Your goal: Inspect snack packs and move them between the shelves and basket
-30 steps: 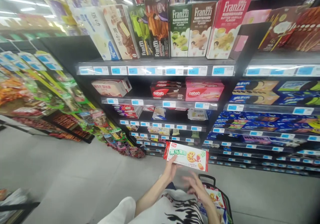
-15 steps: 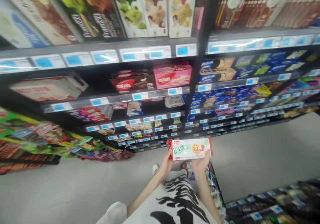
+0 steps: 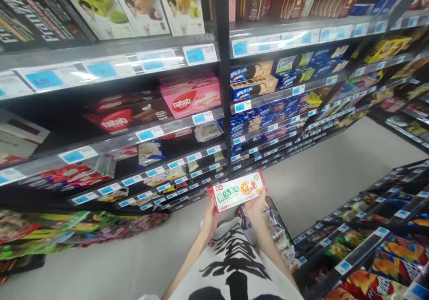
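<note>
Between my two hands is a long white biscuit pack [image 3: 237,192] with red ends, green lettering and a picture of round filled biscuits, its printed face turned up. My left hand [image 3: 210,213] grips its left end, the thumb by the red wrapper edge. On the other end, my right hand [image 3: 255,206] is closed around the lower right corner. The undersides of the fingers are hidden behind the pack. Just below it, partly covered by my right arm, stands a basket or cart [image 3: 280,228] filled with packaged goods.
Tall dark shelves [image 3: 224,90] rise ahead, with pink wafer boxes [image 3: 191,97] and blue biscuit packs [image 3: 251,83]. Bagged snacks [image 3: 83,231] line the lower left. Another shelf of snack bags [image 3: 365,282] stands at lower right. Grey floor [image 3: 321,170] runs between the shelves.
My view has swung right and nearer the shelves, so more of the right-hand shelf shows. The pack, still in both hands, sits further left in view and tilts up at its right end.
</note>
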A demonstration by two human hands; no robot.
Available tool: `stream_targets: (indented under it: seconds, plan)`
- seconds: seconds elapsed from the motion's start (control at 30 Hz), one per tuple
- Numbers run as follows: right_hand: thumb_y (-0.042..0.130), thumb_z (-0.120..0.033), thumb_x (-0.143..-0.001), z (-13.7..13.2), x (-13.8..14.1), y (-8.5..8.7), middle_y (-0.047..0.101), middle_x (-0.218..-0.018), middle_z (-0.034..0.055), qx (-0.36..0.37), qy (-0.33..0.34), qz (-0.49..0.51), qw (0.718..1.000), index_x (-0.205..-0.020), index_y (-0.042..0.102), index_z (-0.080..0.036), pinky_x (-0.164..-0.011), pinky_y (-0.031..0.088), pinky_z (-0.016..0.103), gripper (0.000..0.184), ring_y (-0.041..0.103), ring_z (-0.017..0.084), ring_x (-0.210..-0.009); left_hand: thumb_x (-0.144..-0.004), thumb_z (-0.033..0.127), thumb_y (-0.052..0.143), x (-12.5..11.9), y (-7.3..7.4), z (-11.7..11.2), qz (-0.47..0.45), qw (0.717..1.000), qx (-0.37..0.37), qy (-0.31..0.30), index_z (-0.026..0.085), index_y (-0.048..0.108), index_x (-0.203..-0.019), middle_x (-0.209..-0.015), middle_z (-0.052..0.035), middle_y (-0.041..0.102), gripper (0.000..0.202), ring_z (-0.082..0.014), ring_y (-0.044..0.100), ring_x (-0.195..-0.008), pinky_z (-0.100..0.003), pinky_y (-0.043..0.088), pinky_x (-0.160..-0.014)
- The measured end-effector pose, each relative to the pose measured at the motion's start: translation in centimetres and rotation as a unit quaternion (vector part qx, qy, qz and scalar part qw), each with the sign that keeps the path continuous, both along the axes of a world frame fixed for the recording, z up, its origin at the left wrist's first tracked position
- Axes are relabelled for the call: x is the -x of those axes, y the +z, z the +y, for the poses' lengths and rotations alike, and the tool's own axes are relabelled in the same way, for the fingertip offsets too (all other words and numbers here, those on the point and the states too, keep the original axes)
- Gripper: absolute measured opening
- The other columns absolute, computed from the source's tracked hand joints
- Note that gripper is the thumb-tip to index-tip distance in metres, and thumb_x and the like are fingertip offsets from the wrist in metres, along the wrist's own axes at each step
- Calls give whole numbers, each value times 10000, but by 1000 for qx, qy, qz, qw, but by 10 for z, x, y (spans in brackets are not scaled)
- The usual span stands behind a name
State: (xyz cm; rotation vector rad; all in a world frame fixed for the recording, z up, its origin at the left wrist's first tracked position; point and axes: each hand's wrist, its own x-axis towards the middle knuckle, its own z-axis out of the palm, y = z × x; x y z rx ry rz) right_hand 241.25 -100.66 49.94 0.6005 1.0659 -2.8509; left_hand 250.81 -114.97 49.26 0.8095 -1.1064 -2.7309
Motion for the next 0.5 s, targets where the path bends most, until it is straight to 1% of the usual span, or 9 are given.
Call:
stream_targets:
  seconds: [0.07,0.17,0.27,0.37,0.43,0.5]
  plan:
    - [454,-529,-919,0,0,-3,669,-1336,57,18,-6,-5,1000,-1384,577,-229,-1124,444,425,568,598,184,-1279,-793,647,723,0,-1,-1,-2,1000,5,4,133,659,-1243,-1288,-184,683,686,-382,600,-1264,-551,497,-1046]
    - [461,-501,-925,1,1,-6,680,-1318,52,25,-11,0,1000,-1367,592,-232,-1121,448,410,534,611,173,-1262,-726,656,778,-1,-5,-3,-11,1000,13,4,145,664,-1226,-1257,-179,701,724,-369,631,-1224,-533,521,-1018]
    - [442,-523,-932,4,3,-7,688,-1303,49,21,0,7,1000,-1348,605,-242,-1110,457,417,528,624,172,-1245,-654,648,833,-2,-10,-3,-25,999,25,-1,144,674,-1189,-1234,-179,712,752,-347,674,-1154,-497,542,-990]
    - [434,-546,-933,7,5,-6,694,-1292,54,23,14,0,1000,-1329,616,-245,-1099,463,434,529,638,182,-1225,-627,643,849,-4,-17,-1,-27,999,44,-10,134,691,-1145,-1234,-182,712,743,-331,697,-1105,-466,558,-959]
    - [442,-558,-933,9,7,-6,699,-1283,56,30,17,-19,999,-1317,621,-242,-1090,469,436,528,652,187,-1199,-635,672,825,-7,-22,-1,-22,997,76,-19,125,696,-1151,-1215,-185,719,763,-328,711,-1066,-457,573,-921]
    - [452,-568,-935,11,9,-8,706,-1269,49,39,22,-38,998,-1306,626,-242,-1074,481,420,524,669,185,-1161,-682,706,769,-11,-27,-2,-17,988,146,-35,112,707,-1164,-1176,-184,734,767,-327,719,-1033,-457,579,-902]
